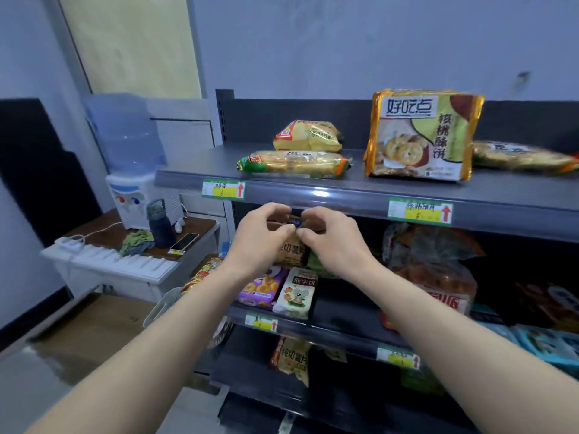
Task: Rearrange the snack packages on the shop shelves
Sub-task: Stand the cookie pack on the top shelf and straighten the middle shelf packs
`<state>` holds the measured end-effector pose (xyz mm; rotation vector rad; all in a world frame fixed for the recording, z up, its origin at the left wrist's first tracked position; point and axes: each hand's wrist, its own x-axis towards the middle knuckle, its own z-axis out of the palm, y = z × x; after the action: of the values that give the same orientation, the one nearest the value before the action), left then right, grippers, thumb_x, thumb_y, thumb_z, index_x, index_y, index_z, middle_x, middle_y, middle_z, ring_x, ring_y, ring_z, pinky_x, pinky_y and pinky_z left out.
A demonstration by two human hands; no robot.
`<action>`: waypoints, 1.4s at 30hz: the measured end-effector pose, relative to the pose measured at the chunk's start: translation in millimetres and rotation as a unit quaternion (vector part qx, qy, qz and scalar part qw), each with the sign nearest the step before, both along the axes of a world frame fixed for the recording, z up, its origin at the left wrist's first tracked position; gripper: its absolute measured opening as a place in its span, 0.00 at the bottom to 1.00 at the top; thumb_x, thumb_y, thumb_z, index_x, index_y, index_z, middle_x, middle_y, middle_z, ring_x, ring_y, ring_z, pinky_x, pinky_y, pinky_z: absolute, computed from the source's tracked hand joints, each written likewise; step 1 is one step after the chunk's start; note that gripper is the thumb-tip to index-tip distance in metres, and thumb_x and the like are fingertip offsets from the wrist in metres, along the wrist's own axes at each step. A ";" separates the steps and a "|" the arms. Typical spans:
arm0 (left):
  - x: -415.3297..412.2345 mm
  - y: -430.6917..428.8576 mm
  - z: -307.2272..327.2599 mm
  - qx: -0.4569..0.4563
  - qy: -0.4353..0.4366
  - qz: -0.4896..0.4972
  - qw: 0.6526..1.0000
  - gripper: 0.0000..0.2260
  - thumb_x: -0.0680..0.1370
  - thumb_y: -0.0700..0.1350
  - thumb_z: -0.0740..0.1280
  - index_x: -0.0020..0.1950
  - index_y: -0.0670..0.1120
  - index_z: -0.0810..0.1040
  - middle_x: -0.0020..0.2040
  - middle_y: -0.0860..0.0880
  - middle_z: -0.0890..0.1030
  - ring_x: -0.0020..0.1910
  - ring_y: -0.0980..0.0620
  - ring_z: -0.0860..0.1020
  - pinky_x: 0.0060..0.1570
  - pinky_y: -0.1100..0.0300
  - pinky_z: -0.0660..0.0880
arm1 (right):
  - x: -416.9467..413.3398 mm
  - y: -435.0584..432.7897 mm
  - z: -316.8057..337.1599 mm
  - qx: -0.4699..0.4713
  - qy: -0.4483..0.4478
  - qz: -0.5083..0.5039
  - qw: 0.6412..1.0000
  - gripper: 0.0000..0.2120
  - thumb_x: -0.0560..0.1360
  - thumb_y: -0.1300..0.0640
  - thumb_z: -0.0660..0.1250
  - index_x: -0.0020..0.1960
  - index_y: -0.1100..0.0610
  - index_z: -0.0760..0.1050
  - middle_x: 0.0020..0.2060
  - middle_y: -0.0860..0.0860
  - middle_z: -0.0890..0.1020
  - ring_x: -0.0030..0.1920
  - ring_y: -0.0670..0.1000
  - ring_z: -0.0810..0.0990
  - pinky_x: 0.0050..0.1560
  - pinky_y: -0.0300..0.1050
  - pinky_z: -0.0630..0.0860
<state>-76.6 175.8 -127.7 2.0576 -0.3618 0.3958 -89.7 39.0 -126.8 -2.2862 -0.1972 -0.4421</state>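
Observation:
Both my hands reach into the second shelf, just under the top shelf's front edge (pixel 344 198). My left hand (pixel 260 236) and my right hand (pixel 329 242) each pinch the top of a small snack packet (pixel 296 221) with a blue patch; most of it is hidden behind my fingers. Below them lie a purple biscuit pack (pixel 260 288) and a white pack with a cartoon mouse (pixel 297 292). On the top shelf stand a gold walnut-biscuit bag (pixel 423 133), a yellow chip bag (pixel 307 136) and a long cracker pack (pixel 294 164).
A bread bag (pixel 432 267) fills the second shelf's right side. Another cracker pack (pixel 520 158) lies top right. A chip bag (pixel 291 358) sits on the third shelf. A side table (pixel 131 245) at left holds a water dispenser (pixel 131 158), a bottle and a phone.

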 end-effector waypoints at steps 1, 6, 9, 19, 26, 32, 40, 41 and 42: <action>-2.4 -1.3 10.3 -0.002 -0.011 0.002 1.000 0.12 0.76 0.39 0.66 0.60 0.45 0.77 0.52 0.51 0.80 0.51 0.55 0.78 0.51 0.64 0.72 | -0.9 -2.5 9.4 0.001 -0.011 -0.002 1.000 0.17 0.76 0.57 0.67 0.64 0.56 0.75 0.57 0.52 0.80 0.57 0.50 0.78 0.58 0.40 0.70; 12.5 -3.2 55.0 -0.011 -0.066 -0.001 0.998 0.11 0.76 0.40 0.66 0.59 0.44 0.78 0.50 0.51 0.80 0.48 0.55 0.78 0.48 0.66 0.74 | 14.1 -13.7 54.0 0.022 -0.060 -0.026 0.998 0.16 0.76 0.56 0.66 0.63 0.57 0.75 0.54 0.51 0.81 0.56 0.50 0.78 0.53 0.37 0.70; 38.2 -3.3 75.6 -0.008 -0.079 -0.017 0.997 0.11 0.76 0.40 0.67 0.58 0.44 0.78 0.50 0.49 0.81 0.47 0.54 0.79 0.48 0.64 0.76 | 33.4 -19.5 72.6 0.007 -0.074 -0.054 0.996 0.17 0.76 0.55 0.66 0.65 0.57 0.74 0.56 0.52 0.81 0.56 0.51 0.78 0.53 0.38 0.69; 163.3 4.2 107.7 0.056 -0.039 0.002 0.998 0.16 0.79 0.43 0.64 0.66 0.42 0.73 0.61 0.46 0.77 0.54 0.53 0.74 0.52 0.61 0.70 | 131.6 -26.9 100.5 -0.025 -0.006 -0.117 0.993 0.23 0.77 0.56 0.65 0.71 0.58 0.66 0.67 0.53 0.73 0.61 0.52 0.74 0.54 0.42 0.72; 222.2 -2.2 109.9 0.136 0.083 -0.047 0.986 0.18 0.78 0.48 0.65 0.65 0.41 0.71 0.52 0.50 0.75 0.51 0.51 0.76 0.54 0.55 0.75 | 184.4 -21.7 103.8 0.009 0.104 -0.136 0.985 0.21 0.77 0.56 0.65 0.68 0.57 0.67 0.59 0.53 0.77 0.49 0.48 0.74 0.33 0.35 0.70; 249.3 -5.2 104.4 0.076 0.099 -0.070 0.990 0.12 0.78 0.46 0.66 0.59 0.43 0.75 0.52 0.46 0.80 0.48 0.50 0.78 0.47 0.56 0.77 | 206.2 -21.1 103.9 0.071 0.124 -0.139 0.980 0.22 0.77 0.52 0.64 0.69 0.57 0.67 0.50 0.50 0.76 0.43 0.45 0.77 0.33 0.36 0.71; 245.3 -2.7 104.7 -0.069 0.042 -0.066 0.995 0.10 0.77 0.38 0.66 0.58 0.41 0.76 0.50 0.46 0.79 0.45 0.54 0.78 0.41 0.63 0.77 | 202.2 -15.0 103.5 0.168 0.018 -0.125 0.978 0.23 0.78 0.51 0.64 0.70 0.56 0.65 0.61 0.52 0.76 0.51 0.46 0.77 0.39 0.35 0.74; 240.0 -1.0 106.3 -0.077 0.026 -0.067 0.994 0.09 0.77 0.37 0.66 0.56 0.42 0.77 0.49 0.47 0.79 0.43 0.55 0.78 0.38 0.67 0.75 | 198.5 -13.8 104.5 0.177 -0.005 -0.122 0.977 0.21 0.78 0.51 0.64 0.69 0.56 0.66 0.61 0.52 0.76 0.52 0.47 0.77 0.43 0.37 0.76; 234.0 0.9 107.9 -0.087 0.013 -0.066 0.994 0.08 0.76 0.37 0.67 0.54 0.43 0.76 0.48 0.48 0.79 0.42 0.57 0.77 0.37 0.68 0.73 | 193.8 -12.9 105.6 0.186 -0.026 -0.117 0.975 0.20 0.78 0.52 0.63 0.67 0.56 0.68 0.61 0.52 0.76 0.54 0.48 0.77 0.48 0.40 0.77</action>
<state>157.4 176.7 -19.7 1.8561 -0.4306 0.3099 104.1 26.1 -21.2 -1.9345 0.1235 -0.6067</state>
